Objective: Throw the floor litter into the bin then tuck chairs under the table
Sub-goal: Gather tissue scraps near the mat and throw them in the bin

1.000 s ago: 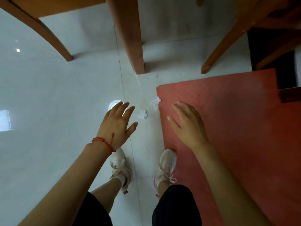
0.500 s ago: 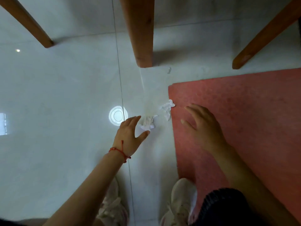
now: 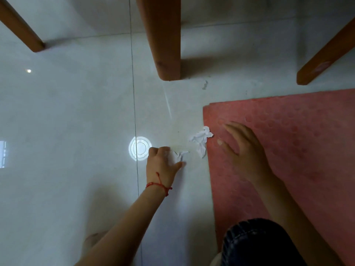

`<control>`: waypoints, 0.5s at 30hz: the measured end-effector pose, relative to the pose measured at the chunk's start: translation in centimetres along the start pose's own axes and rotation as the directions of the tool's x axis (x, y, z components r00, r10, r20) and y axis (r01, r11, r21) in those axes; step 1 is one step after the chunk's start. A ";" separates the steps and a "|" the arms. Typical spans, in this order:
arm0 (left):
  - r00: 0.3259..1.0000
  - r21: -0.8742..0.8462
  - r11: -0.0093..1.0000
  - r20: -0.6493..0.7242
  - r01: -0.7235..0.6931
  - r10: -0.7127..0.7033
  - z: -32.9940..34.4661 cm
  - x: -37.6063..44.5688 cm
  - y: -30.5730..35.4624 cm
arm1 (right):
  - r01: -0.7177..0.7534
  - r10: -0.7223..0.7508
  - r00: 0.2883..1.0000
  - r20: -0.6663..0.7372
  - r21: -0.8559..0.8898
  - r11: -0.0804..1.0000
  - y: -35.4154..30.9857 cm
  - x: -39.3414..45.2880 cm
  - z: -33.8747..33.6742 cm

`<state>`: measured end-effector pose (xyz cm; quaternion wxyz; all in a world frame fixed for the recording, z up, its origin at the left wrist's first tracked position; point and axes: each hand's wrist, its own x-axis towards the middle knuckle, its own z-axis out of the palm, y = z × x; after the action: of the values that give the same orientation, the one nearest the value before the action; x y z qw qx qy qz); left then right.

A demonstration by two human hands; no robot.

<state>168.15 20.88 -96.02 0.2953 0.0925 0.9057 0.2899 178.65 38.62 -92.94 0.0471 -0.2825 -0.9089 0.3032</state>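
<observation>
Two crumpled white paper scraps lie on the pale tiled floor. My left hand [image 3: 163, 164], with a red string at the wrist, has its fingers curled round the nearer paper scrap [image 3: 178, 155], part of which sticks out to the right. The second paper scrap [image 3: 200, 142] lies against the left edge of the red mat [image 3: 297, 150]. Just right of that scrap, my right hand [image 3: 244, 150] hovers over the mat with its fingers spread and nothing in it.
A thick wooden leg [image 3: 165, 39] stands straight ahead. Thinner slanted wooden legs sit at the far left [image 3: 21, 27] and far right [image 3: 324, 56]. My knee in dark cloth [image 3: 257, 244] is at the bottom right. A bright lamp reflection [image 3: 139, 148] shines on the tile.
I have bent lower toward the floor. My left hand reached forward and closed round the nearer paper scrap. My right hand moved closer to the second scrap.
</observation>
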 end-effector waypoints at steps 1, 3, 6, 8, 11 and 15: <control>1.000 0.010 1.000 -0.022 0.000 0.000 0.4 0.2 -0.1 | 0.002 -0.002 1.000 -0.003 0.009 1.000 0.1 0.0 0.3; 0.998 0.034 0.999 -0.066 -0.002 0.004 0.8 0.4 -0.1 | 0.007 -0.007 1.000 -0.015 0.032 0.999 0.3 0.0 0.9; 0.992 0.051 0.999 -0.128 0.007 0.000 0.8 0.7 -0.6 | 0.015 -0.012 0.999 -0.038 0.067 0.998 0.6 -0.3 1.9; 0.985 -0.094 0.993 -0.149 0.077 -0.090 0.6 0.6 -0.9 | 0.014 -0.010 0.999 -0.045 0.089 0.996 0.6 -0.5 2.5; 0.958 -0.451 0.870 -0.093 0.201 -0.270 0.1 0.5 -1.1 | 0.033 -0.025 0.997 -0.068 0.111 0.993 0.1 -0.2 3.3; 0.927 -0.631 0.730 -0.044 0.264 -0.373 0.1 0.8 -1.9 | 0.035 -0.033 0.999 -0.019 0.077 0.996 -0.2 1.1 4.5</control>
<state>167.56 19.62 -97.61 0.2775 -0.1904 0.7854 0.5196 176.50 36.70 -96.55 0.0710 -0.2675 -0.9008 0.3346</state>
